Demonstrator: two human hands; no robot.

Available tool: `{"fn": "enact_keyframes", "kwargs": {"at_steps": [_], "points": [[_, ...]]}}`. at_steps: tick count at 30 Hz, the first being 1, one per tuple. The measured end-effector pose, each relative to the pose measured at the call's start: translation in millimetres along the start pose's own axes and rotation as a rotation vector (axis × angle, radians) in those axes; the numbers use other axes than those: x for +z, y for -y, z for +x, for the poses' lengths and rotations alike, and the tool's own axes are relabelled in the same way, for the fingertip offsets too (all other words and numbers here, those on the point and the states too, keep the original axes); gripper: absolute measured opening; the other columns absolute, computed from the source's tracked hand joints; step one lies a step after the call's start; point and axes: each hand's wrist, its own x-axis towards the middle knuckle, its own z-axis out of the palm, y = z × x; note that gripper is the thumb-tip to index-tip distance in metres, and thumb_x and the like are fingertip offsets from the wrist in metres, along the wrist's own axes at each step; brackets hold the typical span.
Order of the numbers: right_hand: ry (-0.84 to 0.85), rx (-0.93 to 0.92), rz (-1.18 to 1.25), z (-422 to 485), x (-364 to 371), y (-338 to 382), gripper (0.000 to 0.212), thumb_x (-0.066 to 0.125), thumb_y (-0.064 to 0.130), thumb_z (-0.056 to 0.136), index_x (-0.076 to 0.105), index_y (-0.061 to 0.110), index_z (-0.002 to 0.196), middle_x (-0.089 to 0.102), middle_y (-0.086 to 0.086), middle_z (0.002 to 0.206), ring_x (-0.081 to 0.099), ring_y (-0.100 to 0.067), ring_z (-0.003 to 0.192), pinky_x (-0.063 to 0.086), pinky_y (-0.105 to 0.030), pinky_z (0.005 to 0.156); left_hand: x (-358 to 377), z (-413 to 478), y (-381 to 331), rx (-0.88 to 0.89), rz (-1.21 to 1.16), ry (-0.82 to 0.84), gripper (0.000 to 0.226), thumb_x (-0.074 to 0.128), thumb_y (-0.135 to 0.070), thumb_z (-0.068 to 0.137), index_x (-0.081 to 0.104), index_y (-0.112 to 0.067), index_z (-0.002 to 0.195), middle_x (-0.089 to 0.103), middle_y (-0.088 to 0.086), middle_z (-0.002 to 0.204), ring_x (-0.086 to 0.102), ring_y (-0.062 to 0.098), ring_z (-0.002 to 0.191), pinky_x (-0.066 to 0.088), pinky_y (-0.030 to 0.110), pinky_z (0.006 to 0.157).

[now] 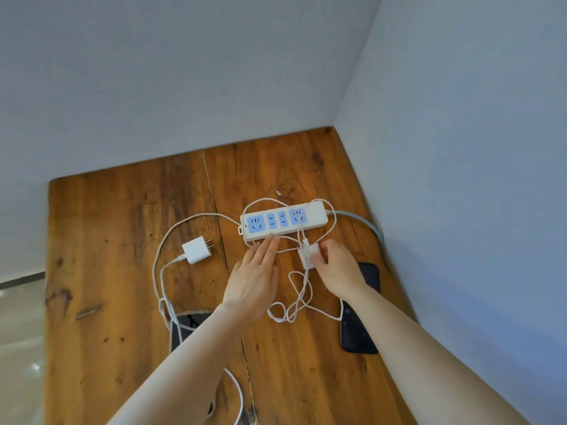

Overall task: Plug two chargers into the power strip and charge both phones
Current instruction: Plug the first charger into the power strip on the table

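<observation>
A white power strip [283, 220] with blue sockets lies across the wooden table [122, 271]; all its sockets are bare. My left hand [254, 280] lies flat and open, fingertips touching the strip's near edge. My right hand [337, 268] grips a white charger [308, 256] just below the strip. A second white charger [197, 250] lies on its side to the left, prongs pointing right. One black phone [357, 332] rests under my right forearm, another [187, 329] under my left forearm. White cables [294, 308] loop between them and over the strip.
Grey walls meet in a corner behind the table, close on the right. The strip's thick grey cord [365, 223] runs off toward the right wall. The table's left edge drops to a pale floor [18, 332].
</observation>
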Motion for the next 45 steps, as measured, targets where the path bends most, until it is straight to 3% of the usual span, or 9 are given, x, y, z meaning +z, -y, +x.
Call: {"fn": "enact_keyframes", "kwargs": {"at_steps": [15, 19, 22, 25, 28, 31, 36, 40, 45], "points": [[0.234, -0.021, 0.142, -17, -23, -7, 0.023, 0.072, 0.038, 0.077, 0.059, 0.03, 0.094, 0.059, 0.016, 0.09, 0.059, -0.005, 0.082, 0.045, -0.019, 0.065, -4, 28, -42, 0.074, 0.127, -0.102, 0.097, 0.055, 0.0, 0.079, -0.001, -0.04, 0.146, 0.002, 0.001, 0.157, -0.002, 0.028, 0.141, 0.014, 0.044, 0.114], [0.224, 0.008, 0.344, -26, -65, -9, 0.019, 0.074, 0.043, 0.073, 0.066, 0.031, 0.086, 0.069, 0.015, 0.083, 0.064, -0.002, 0.081, 0.047, -0.019, 0.068, -8, 26, -42, 0.159, 0.126, 0.02, 0.06, 0.055, -0.003, 0.08, 0.047, -0.037, 0.129, 0.005, -0.002, 0.159, -0.026, 0.023, 0.14, -0.011, 0.045, 0.109], [0.12, 0.136, 0.826, -22, -89, -7, 0.037, 0.076, 0.047, 0.066, 0.067, 0.027, 0.096, 0.072, 0.007, 0.097, 0.066, -0.013, 0.097, 0.052, -0.024, 0.078, -4, 12, -41, 0.089, 0.003, 0.01, 0.022, 0.051, -0.022, 0.09, 0.061, -0.027, 0.109, 0.042, -0.003, 0.146, -0.003, 0.021, 0.145, -0.014, 0.042, 0.11], [0.061, 0.237, 1.355, -7, -99, -3, 0.049, 0.074, 0.036, 0.071, 0.056, 0.018, 0.113, 0.066, -0.01, 0.114, 0.065, -0.024, 0.107, 0.053, -0.034, 0.084, -6, 6, -49, -0.002, -0.259, 0.148, 0.024, 0.043, -0.03, 0.096, 0.062, -0.02, 0.087, 0.07, -0.003, 0.094, 0.062, 0.017, 0.102, 0.022, 0.044, 0.114], [0.072, 0.241, 1.508, 8, -98, 8, 0.047, 0.069, 0.036, 0.08, 0.049, 0.017, 0.118, 0.073, -0.013, 0.102, 0.068, -0.027, 0.099, 0.058, -0.037, 0.077, -16, 6, -60, -0.185, -0.66, 0.481, 0.025, 0.045, -0.028, 0.095, 0.064, -0.017, 0.085, 0.073, -0.004, 0.073, 0.07, 0.019, 0.071, 0.056, 0.031, 0.07], [0.118, 0.297, 1.21, 28, -84, 35, 0.033, 0.059, 0.042, 0.088, 0.053, 0.02, 0.111, 0.07, -0.011, 0.081, 0.069, -0.015, 0.069, 0.056, -0.027, 0.055, -19, 14, -49, -0.361, -0.863, 0.465, 0.017, 0.052, -0.023, 0.093, 0.065, -0.014, 0.089, 0.072, 0.0, 0.068, 0.071, 0.018, 0.063, 0.057, 0.025, 0.058], [0.179, 0.084, 0.094, 54, -61, 50, 0.034, 0.047, 0.029, 0.097, 0.036, 0.012, 0.124, 0.053, -0.001, 0.098, 0.053, -0.006, 0.068, 0.038, -0.016, 0.047, -12, 10, -36, -0.127, -0.148, 0.027, 0.023, 0.056, -0.024, 0.089, 0.057, -0.023, 0.112, 0.058, -0.003, 0.104, 0.055, 0.013, 0.091, 0.049, 0.021, 0.068], [0.126, -0.132, -0.145, 54, -60, 53, 0.03, 0.064, 0.02, 0.089, 0.045, 0.015, 0.111, 0.059, -0.004, 0.108, 0.061, -0.011, 0.085, 0.044, -0.012, 0.05, -8, 13, -37, -0.034, 0.094, 0.05, 0.079, 0.055, -0.034, 0.09, 0.005, -0.02, 0.15, -0.004, 0.006, 0.159, -0.007, 0.027, 0.144, 0.013, 0.044, 0.116], [0.1, -0.278, -0.326, 69, -65, 61, 0.027, 0.06, 0.015, 0.091, 0.054, 0.012, 0.117, 0.06, -0.01, 0.113, 0.061, -0.022, 0.1, 0.052, -0.021, 0.067, -7, 29, -36, -0.073, 0.17, 0.14, 0.083, 0.042, -0.049, 0.092, -0.009, -0.015, 0.148, -0.015, 0.003, 0.157, -0.021, 0.022, 0.141, -0.007, 0.043, 0.113]]}}
